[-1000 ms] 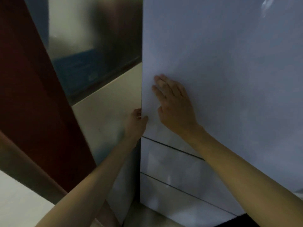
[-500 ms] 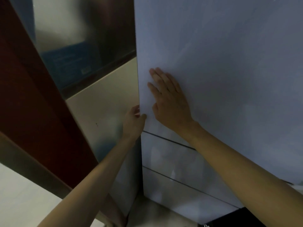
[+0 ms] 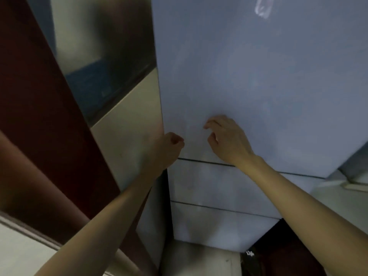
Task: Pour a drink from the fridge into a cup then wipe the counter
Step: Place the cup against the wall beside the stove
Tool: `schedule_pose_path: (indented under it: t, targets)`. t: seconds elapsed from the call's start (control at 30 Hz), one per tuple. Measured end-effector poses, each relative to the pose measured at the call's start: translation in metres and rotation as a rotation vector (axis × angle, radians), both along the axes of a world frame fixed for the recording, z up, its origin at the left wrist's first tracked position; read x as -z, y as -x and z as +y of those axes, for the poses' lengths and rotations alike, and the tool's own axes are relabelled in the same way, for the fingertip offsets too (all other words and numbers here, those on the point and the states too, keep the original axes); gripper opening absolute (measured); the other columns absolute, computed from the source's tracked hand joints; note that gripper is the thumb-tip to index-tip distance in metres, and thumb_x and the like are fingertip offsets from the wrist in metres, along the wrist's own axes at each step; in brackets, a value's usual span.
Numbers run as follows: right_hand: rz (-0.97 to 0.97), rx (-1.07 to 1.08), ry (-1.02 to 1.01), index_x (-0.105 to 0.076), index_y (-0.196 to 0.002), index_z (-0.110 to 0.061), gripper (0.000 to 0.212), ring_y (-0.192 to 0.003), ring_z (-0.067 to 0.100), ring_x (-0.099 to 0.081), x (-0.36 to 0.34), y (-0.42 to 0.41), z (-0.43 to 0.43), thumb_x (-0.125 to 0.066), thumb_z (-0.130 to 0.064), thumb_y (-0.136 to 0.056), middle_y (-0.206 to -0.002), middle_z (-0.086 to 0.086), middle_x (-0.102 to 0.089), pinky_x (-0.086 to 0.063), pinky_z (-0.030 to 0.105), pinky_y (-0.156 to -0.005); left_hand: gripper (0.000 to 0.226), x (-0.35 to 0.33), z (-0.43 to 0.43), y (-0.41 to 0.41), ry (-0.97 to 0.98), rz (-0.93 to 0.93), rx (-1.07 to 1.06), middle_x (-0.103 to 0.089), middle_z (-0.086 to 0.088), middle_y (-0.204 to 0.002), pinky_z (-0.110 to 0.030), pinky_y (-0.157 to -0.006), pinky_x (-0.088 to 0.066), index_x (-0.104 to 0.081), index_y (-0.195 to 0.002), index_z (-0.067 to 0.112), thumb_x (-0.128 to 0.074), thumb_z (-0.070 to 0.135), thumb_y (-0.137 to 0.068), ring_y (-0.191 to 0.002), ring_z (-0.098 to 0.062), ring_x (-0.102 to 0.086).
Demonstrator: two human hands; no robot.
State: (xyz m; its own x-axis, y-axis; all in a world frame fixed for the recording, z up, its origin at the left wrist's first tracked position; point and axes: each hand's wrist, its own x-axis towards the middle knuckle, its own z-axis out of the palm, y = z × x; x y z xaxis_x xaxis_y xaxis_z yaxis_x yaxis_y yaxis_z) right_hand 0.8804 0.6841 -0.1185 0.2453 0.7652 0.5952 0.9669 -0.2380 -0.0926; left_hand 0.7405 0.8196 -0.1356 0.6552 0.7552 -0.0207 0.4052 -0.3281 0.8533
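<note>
The pale blue-grey fridge door [image 3: 249, 80] fills the upper right and looks closed. My left hand [image 3: 169, 144] is by the door's lower left corner, curled into a loose fist over the door's left edge, with nothing visibly in it. My right hand [image 3: 229, 138] hovers in front of the door's lower part, fingers bent and apart, holding nothing. No drink, cup or cloth is in view.
Two fridge drawer fronts [image 3: 215, 188] lie below the door. A cream side panel [image 3: 127, 132] and a reflective steel surface [image 3: 103, 56] stand left of the fridge, beyond them a dark red panel [image 3: 35, 108]. A light counter edge [image 3: 350, 184] shows at right.
My right hand has lifted its flat palm off the door and curled its fingers. My left hand has let go of the door edge and closed into a fist. Both sit lower on the door.
</note>
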Motion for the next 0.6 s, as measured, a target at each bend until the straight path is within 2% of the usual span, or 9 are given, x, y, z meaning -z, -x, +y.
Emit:
schedule_pose_path:
  t: [0.13, 0.3, 0.4, 0.6]
  targets:
    - [0.155, 0.302, 0.024, -0.068, -0.108, -0.009, 0.032, -0.1, 0.032, -0.06, 0.005, 0.006, -0.049, -0.05, -0.015, -0.082, -0.11, 0.008, -0.065, -0.047, 0.037, -0.084, 0.019, -0.006, -0.007, -0.003, -0.257, 0.158, 0.251, -0.063, -0.005, -0.095, -0.032, -0.083, -0.047, -0.066, -0.105, 0.007, -0.059, 0.023, -0.096, -0.09, -0.022, -0.058]
    - [0.23, 0.586, 0.087, -0.067, -0.116, -0.009, 0.031, -0.108, 0.027, -0.059, 0.012, 0.032, -0.134, -0.053, -0.013, -0.088, -0.117, 0.007, -0.065, -0.05, 0.036, -0.087, 0.027, -0.015, -0.041, -0.013, -0.528, 0.347, 0.6, -0.064, -0.011, -0.12, -0.036, -0.091, -0.048, -0.064, -0.114, 0.005, -0.055, 0.025, -0.098, -0.108, -0.028, -0.06]
    - [0.307, 0.735, 0.167, -0.067, -0.116, -0.011, 0.031, -0.109, 0.027, -0.059, 0.015, 0.05, -0.185, -0.054, -0.016, -0.088, -0.119, 0.006, -0.064, -0.05, 0.036, -0.088, 0.029, -0.02, -0.079, -0.021, -0.654, 0.365, 0.766, -0.065, -0.012, -0.117, -0.038, -0.088, -0.051, -0.064, -0.114, 0.006, -0.051, 0.026, -0.098, -0.103, -0.03, -0.061]
    - [0.466, 0.974, 0.298, -0.066, -0.113, -0.009, 0.03, -0.104, 0.03, -0.06, 0.02, 0.089, -0.283, -0.051, -0.022, -0.09, -0.117, 0.009, -0.063, -0.051, 0.04, -0.087, 0.031, -0.019, -0.162, -0.028, -0.794, 0.383, 1.05, -0.063, -0.007, -0.121, -0.032, -0.083, -0.044, -0.061, -0.118, 0.017, -0.05, 0.039, -0.098, -0.108, -0.026, -0.058]
